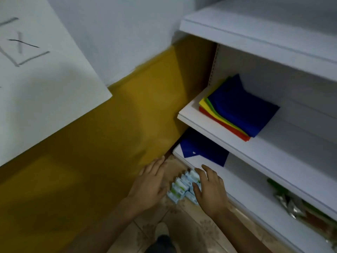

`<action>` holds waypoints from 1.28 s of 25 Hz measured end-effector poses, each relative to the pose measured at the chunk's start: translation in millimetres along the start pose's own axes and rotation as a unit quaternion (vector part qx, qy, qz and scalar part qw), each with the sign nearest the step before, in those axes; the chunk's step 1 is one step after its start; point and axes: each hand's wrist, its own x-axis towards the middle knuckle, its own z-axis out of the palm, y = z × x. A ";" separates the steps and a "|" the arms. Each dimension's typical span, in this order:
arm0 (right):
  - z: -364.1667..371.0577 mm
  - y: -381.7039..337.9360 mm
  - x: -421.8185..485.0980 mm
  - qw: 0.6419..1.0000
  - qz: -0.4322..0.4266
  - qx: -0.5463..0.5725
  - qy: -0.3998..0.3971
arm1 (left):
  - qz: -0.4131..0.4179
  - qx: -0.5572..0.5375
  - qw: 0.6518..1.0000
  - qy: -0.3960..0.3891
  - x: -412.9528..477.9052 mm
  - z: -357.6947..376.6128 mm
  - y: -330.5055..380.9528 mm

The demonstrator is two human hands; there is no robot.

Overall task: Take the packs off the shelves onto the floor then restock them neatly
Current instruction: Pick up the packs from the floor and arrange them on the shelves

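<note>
Found small blue-and-white packs [179, 189] heaped on tiled floor [182, 225], between the two sets of fingertips. Recorded left hand [153, 181] and right hand [209, 192] both spread, fingers extended, gripping nothing. Cannot confirm contact with heap through blur. Judged flanking stance as corralling heap for squaring before restocking. Noted bottom shelf [237, 189] just beyond right fingers, blue sheet [204, 152] ahead of them.

The packs [184, 187] lie on a narrow strip of floor [182, 225], closed in by the yellow wall [109, 134] at left and the lower shelf [246, 179] at right. On this shelf the board is free between the blue sheet [202, 150] and the foil packets [290, 203].
</note>
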 end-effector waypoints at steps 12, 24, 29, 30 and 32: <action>223.7 147.4 -4.2 0.941 0.101 -0.049 -0.318 | -0.176 -0.236 0.926 -0.238 34.5 309.3 -54.1; 575.0 201.7 74.8 0.907 -0.085 -0.177 -0.371 | -0.518 -0.375 0.729 -0.245 134.4 640.7 -77.5; 631.5 200.3 93.0 0.875 -0.142 -0.226 -0.403 | -0.508 -0.402 0.725 -0.232 162.8 696.2 -95.2; 627.8 199.2 92.7 0.879 -0.137 -0.208 -0.406 | -0.504 -0.405 0.727 -0.228 163.1 692.6 -97.3; 604.2 194.3 91.7 0.902 -0.106 -0.140 -0.395 | -0.485 -0.410 0.745 -0.203 158.0 666.1 -96.8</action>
